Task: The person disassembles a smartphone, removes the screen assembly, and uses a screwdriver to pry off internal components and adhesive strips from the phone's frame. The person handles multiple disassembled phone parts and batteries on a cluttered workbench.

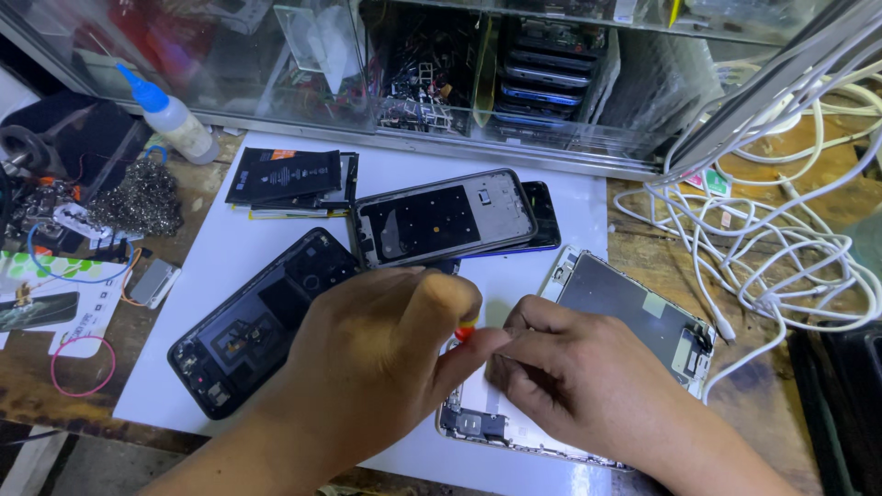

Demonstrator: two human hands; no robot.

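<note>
Both hands meet over the opened phone (625,321), left hand (367,367) and right hand (570,377) pinching a red-tipped tool (466,332).

A white sheet (230,266) lies on the wooden bench (763,404). On it, near the left side, rests a black phone shell (257,321) with its inside showing. At the back of the sheet a phone frame (441,219) lies on top of a blue phone (544,216). Beside them sits a black battery (285,174). A small bottle with a blue cap (170,115) lies at the back left corner. White cables (781,248) are piled on the right side. A glass case (441,64) stands along the back edge.
</note>
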